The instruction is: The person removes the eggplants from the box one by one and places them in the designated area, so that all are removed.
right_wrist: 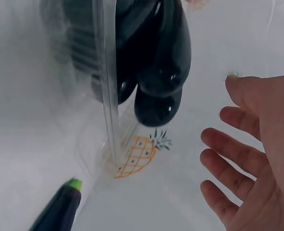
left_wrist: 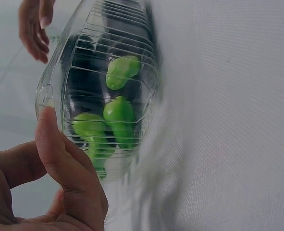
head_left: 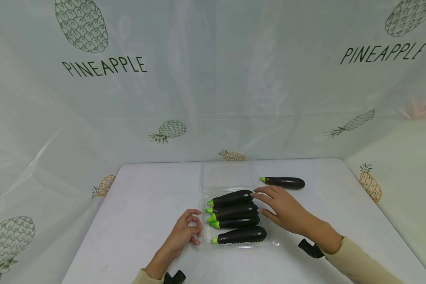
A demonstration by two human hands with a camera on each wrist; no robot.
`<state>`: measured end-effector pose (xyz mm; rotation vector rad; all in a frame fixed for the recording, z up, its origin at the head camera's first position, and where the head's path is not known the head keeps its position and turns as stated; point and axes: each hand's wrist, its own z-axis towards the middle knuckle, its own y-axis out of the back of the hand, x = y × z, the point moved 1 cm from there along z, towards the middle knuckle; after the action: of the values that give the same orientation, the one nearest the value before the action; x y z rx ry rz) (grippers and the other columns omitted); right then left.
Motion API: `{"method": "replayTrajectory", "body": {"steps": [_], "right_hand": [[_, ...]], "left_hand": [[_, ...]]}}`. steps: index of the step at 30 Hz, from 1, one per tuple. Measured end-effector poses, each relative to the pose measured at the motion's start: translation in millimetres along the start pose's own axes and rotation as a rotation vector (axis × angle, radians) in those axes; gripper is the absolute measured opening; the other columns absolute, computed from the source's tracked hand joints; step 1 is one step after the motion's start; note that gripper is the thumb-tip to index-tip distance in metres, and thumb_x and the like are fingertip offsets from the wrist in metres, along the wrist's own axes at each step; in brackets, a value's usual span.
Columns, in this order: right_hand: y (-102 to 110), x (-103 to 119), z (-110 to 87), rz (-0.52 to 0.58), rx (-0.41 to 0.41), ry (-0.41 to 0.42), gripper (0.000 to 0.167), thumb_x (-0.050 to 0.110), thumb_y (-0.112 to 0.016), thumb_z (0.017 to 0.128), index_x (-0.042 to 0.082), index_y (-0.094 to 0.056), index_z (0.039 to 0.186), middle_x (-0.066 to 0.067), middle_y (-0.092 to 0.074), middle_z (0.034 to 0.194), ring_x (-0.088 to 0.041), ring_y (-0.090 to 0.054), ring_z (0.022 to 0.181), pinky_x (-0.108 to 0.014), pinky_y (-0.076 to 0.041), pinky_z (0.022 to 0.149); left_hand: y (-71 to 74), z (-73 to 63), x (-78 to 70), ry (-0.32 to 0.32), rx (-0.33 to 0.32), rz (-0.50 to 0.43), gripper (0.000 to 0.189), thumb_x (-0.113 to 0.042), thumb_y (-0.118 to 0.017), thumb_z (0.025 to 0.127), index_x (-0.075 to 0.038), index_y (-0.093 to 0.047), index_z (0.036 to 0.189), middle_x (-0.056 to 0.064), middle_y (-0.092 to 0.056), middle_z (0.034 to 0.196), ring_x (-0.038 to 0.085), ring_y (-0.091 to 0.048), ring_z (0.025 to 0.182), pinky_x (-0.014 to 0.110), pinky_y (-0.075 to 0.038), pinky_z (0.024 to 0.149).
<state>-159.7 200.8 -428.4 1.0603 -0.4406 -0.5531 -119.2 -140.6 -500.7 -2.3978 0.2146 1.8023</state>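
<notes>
A clear plastic container (head_left: 234, 246) holds several dark eggplants with bright green stems, some piled on others. The nearest eggplant (head_left: 242, 235) lies along the front side, apart from the pile. My left hand (head_left: 185, 230) is at the container's left side, and in the left wrist view its bent fingers (left_wrist: 50, 139) hold the rim. My right hand (head_left: 282, 209) hovers beside the blunt ends of the piled eggplants (head_left: 234, 211). Its fingers are spread and loosely bent, with nothing in them in the right wrist view.
Behind the container its clear lid (head_left: 228, 176) lies folded back on the white table (head_left: 135, 205). A single eggplant (head_left: 285, 182) lies on the table beyond my right hand. A pineapple-printed sheet (head_left: 213, 86) hangs around the table's back and sides.
</notes>
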Motion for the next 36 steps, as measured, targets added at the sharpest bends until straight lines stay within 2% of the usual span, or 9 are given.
{"method": "replayTrajectory", "body": {"steps": [4, 12, 20, 28, 36], "right_hand": [[-3, 7, 0.1, -0.006, 0.009, 0.016, 0.055, 0.019, -0.089, 0.085, 0.009, -0.067, 0.135, -0.008, -0.066, 0.133, -0.03, -0.063, 0.123, -0.053, -0.056, 0.102], [-11, 16, -0.6, -0.002, 0.088, 0.002, 0.049, 0.025, -0.086, 0.089, 0.014, -0.068, 0.132, -0.001, -0.065, 0.13, -0.026, -0.062, 0.122, -0.049, -0.056, 0.102], [-14, 23, 0.4, -0.028, 0.084, 0.033, 0.048, 0.024, -0.088, 0.087, 0.014, -0.07, 0.129, 0.0, -0.065, 0.122, -0.024, -0.063, 0.116, -0.046, -0.058, 0.098], [-17, 24, 0.8, -0.047, 0.133, 0.0, 0.047, 0.027, -0.087, 0.088, 0.013, -0.071, 0.13, -0.001, -0.066, 0.121, -0.024, -0.063, 0.116, -0.045, -0.058, 0.099], [-18, 23, 0.3, -0.093, 0.096, -0.006, 0.047, 0.024, -0.088, 0.087, 0.01, -0.071, 0.128, -0.002, -0.068, 0.119, -0.026, -0.064, 0.114, -0.046, -0.058, 0.097]], "left_hand": [[0.3, -0.2, -0.2, -0.001, 0.004, -0.008, 0.049, 0.004, -0.064, 0.097, 0.005, -0.045, 0.142, 0.006, -0.054, 0.1, 0.016, -0.058, 0.076, 0.024, -0.057, 0.051], [0.2, -0.9, -1.4, -0.004, 0.005, -0.017, 0.049, 0.004, -0.064, 0.097, 0.006, -0.044, 0.142, 0.006, -0.054, 0.1, 0.016, -0.058, 0.075, 0.024, -0.057, 0.051], [0.0, -1.9, -1.1, -0.007, 0.004, -0.012, 0.05, 0.005, -0.063, 0.097, 0.005, -0.044, 0.143, 0.006, -0.054, 0.1, 0.016, -0.058, 0.076, 0.023, -0.056, 0.051], [-0.6, -1.9, -1.1, -0.005, 0.006, -0.017, 0.049, 0.004, -0.063, 0.097, 0.005, -0.044, 0.142, 0.006, -0.054, 0.1, 0.016, -0.058, 0.075, 0.023, -0.056, 0.05], [-0.8, -1.2, -0.9, -0.008, 0.006, -0.02, 0.049, 0.004, -0.064, 0.097, 0.006, -0.044, 0.142, 0.006, -0.054, 0.099, 0.016, -0.057, 0.075, 0.023, -0.056, 0.05]]}}
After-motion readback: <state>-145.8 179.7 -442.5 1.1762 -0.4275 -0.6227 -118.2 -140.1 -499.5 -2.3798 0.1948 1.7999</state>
